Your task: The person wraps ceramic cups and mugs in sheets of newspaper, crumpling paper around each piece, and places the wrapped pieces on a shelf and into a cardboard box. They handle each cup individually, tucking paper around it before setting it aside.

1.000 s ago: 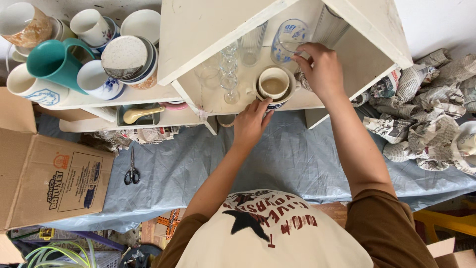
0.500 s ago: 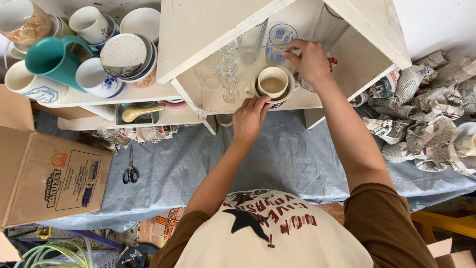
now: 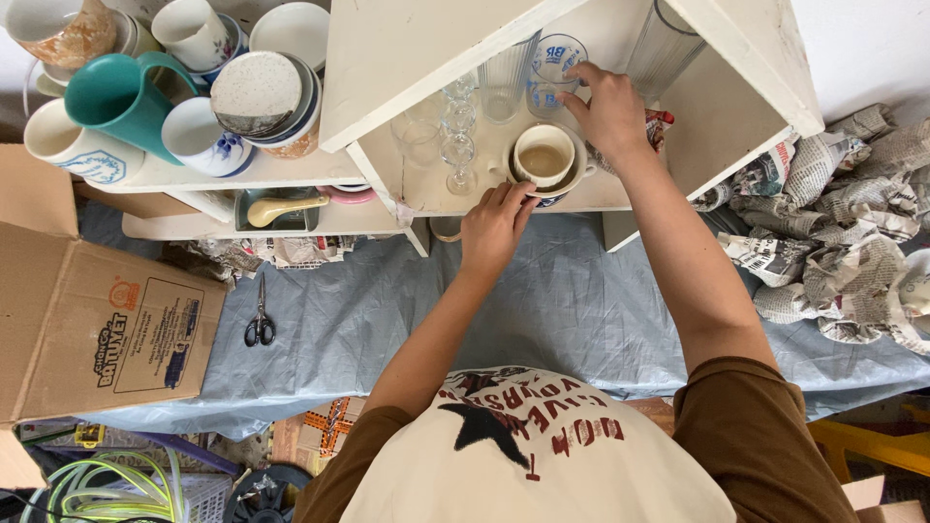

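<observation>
A person is reaching into a white shelf (image 3: 426, 58). The right hand (image 3: 608, 108) is grasping a clear printed glass (image 3: 554, 66) standing upright at the shelf's back, mouth facing the camera, fingers curled around its rim. The left hand (image 3: 494, 225) is touching the shelf's front edge beside a cream mug (image 3: 544, 163) holding brown residue, fingers released. Stemmed glasses (image 3: 455, 136) are standing left of the mug.

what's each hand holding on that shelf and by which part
The right hand grips a clear printed glass by its side near the base. The left hand has its fingers on the cream mug, at its lower edge.
</observation>
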Tool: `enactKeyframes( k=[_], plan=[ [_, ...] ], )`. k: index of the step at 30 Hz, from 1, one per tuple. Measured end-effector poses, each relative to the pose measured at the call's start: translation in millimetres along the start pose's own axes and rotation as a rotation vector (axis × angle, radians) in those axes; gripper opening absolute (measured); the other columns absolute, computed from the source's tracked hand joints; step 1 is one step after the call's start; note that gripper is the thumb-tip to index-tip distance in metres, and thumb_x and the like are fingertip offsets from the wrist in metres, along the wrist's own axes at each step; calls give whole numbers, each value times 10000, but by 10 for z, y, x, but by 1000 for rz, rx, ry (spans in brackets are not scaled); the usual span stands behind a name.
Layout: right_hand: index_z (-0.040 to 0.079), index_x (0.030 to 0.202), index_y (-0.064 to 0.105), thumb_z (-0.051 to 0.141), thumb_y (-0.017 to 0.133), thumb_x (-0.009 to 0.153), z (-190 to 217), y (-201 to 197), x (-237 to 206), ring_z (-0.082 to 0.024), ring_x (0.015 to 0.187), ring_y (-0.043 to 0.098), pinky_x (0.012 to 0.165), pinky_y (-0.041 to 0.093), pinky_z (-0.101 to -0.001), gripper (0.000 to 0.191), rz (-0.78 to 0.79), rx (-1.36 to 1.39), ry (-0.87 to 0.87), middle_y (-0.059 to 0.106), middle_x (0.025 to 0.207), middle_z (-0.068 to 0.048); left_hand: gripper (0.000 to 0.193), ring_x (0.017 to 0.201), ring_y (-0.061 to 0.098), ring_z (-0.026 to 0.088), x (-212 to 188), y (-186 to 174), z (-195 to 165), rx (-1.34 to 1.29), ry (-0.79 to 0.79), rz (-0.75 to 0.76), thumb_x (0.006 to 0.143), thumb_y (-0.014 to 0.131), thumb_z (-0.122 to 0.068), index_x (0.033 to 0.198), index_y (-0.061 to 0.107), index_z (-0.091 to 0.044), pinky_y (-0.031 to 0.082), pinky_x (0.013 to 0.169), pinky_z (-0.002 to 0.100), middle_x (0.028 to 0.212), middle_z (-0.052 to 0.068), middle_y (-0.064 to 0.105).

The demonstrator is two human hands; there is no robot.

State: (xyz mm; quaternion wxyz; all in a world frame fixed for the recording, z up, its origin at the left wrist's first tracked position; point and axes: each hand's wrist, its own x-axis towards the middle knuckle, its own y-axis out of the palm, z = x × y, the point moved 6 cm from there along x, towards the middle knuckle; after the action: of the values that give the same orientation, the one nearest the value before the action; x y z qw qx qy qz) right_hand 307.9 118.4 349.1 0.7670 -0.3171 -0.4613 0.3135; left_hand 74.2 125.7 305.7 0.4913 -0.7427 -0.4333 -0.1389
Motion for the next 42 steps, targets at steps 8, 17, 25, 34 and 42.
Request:
enactKeyframes(
  k=[8, 17, 25, 34, 42],
  plan=[
    [-30, 1287, 559, 121, 836, 942, 522, -525, -247, -250, 664, 695, 600, 534, -397, 468, -142, 82, -7, 686, 1147, -228, 423, 1004, 723, 248, -431, -253, 145, -272, -66, 13, 971, 699, -187, 1360, 537, -145, 583, 762, 374, 1130, 49, 701],
    [80, 1015, 716, 192, 738, 979, 1294, 1239, -1978, -205, 685, 633, 673, 512, -374, 120, 733, 538, -106, 667, 770, -71, 269, 915, 754, 258, -1531, 220, 1304, -290, -590, 259, 924, 688, -137, 1192, 668, -118, 589, 696, 375, 1061, 53, 765],
    [71, 1340, 579, 304, 774, 919, 312, 3079, -1163, -224, 1022, 681, 889, 570, -377, 519, 501, 277, 618, 685, 1221, -109, 255, 972, 748, 222, -2161, 517, 1634, -395, -617, 238, 937, 666, -119, 1188, 671, -77, 605, 763, 357, 1109, 101, 747],
    [108, 1358, 475, 223, 769, 905, 473, 3194, -815, -231, 1093, 640, 923, 569, -414, 552, 484, 242, 675, 618, 1271, -97, 351, 1075, 711, 223, -2273, 353, 1665, -442, -724, 310, 924, 641, -80, 1273, 625, -39, 575, 828, 353, 1187, 111, 730],
    [141, 1373, 383, 150, 764, 892, 353, 3095, -959, -237, 1155, 602, 953, 567, -447, 614, 229, 427, 767, 557, 1316, -88, 403, 1195, 660, 252, -2259, 661, 1817, -477, -724, 303, 938, 672, -113, 1327, 587, -53, 577, 845, 357, 1303, 131, 657]
  ],
)
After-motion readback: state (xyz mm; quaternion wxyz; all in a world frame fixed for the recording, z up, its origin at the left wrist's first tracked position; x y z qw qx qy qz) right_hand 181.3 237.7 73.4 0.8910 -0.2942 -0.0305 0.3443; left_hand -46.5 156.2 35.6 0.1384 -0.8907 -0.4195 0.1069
